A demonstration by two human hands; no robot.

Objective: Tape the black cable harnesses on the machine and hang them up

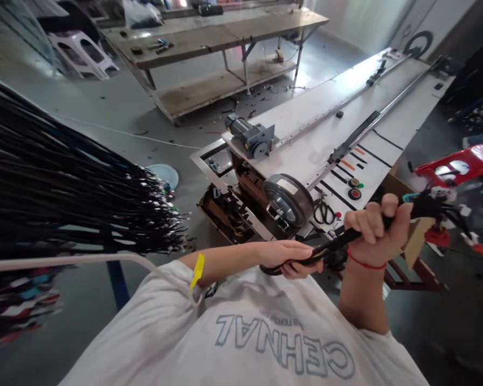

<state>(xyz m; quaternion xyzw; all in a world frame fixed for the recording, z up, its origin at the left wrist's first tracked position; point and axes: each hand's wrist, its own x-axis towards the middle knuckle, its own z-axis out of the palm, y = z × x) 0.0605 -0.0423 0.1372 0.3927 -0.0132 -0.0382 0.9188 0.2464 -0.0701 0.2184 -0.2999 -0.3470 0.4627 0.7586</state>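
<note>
- Running slantwise, a black cable bundle point(338, 242) is held in front of the chest, its long axis rising toward the right.
- The lower end is pinched by the left hand point(290, 256), fingers pressed together.
- The upper part is gripped in the fisted right hand point(376, 228), nearer the connector ends point(438, 209).
- The winding machine point(306, 155) lies just beyond.

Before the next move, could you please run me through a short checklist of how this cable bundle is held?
1. Left hand closed on the near end of the black cable bundle: ok.
2. Right hand fisted around the bundle farther along: ok.
3. Connector ends past the right fist free of tangles: cannot tell, blurred.
4. Scissors lying on the white machine table, apart from both hands: ok.
5. Hanging rack of black cables apart from the held bundle: ok.
</note>
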